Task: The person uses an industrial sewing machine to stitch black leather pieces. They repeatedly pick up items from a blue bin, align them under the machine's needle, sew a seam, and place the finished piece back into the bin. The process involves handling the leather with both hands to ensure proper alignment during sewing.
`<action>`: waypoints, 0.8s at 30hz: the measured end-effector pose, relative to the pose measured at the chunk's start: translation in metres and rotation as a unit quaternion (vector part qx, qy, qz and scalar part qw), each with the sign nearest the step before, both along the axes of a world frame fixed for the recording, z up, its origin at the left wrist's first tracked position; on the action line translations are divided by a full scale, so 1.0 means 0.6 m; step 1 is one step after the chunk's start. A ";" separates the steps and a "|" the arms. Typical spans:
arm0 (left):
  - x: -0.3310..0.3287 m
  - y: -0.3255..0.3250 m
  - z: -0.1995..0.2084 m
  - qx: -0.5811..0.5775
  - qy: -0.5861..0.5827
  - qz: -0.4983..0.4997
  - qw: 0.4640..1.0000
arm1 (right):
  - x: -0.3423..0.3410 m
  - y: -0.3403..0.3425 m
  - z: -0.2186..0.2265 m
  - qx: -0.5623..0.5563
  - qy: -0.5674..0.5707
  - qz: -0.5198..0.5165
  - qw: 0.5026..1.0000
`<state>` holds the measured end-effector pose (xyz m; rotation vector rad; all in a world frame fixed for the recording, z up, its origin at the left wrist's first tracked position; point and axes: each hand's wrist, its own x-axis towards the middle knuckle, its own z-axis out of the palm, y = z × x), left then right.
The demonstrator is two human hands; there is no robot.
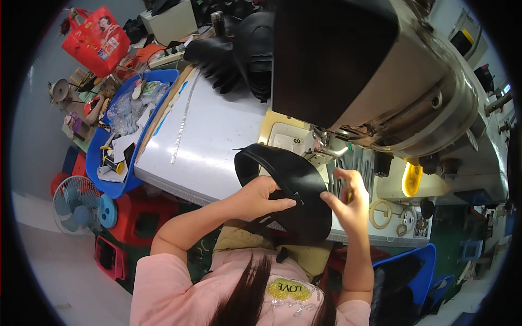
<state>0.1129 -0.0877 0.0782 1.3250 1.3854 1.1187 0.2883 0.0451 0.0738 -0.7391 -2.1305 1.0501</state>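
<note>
In front of my body is a curved, looped black leather piece, its near part hanging over the table edge. My left hand grips it, the thumb lying on the outer face and the other fingers partly hidden behind the leather. A small fitting that looks like a zipper pull shows by that thumb. My right hand is raised at the piece's right edge, thumb and forefinger apart, with nothing visible between them. Just beyond the leather is the needle area of a sewing machine.
The machine's large head overhangs the right side. More black leather pieces are heaped at the back of the white table. On the left are a blue bin of scraps, a fan and a red stool.
</note>
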 end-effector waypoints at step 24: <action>-0.033 0.020 0.011 -0.007 0.052 0.099 0.994 | -0.077 -0.011 -0.003 -0.449 0.106 0.121 0.879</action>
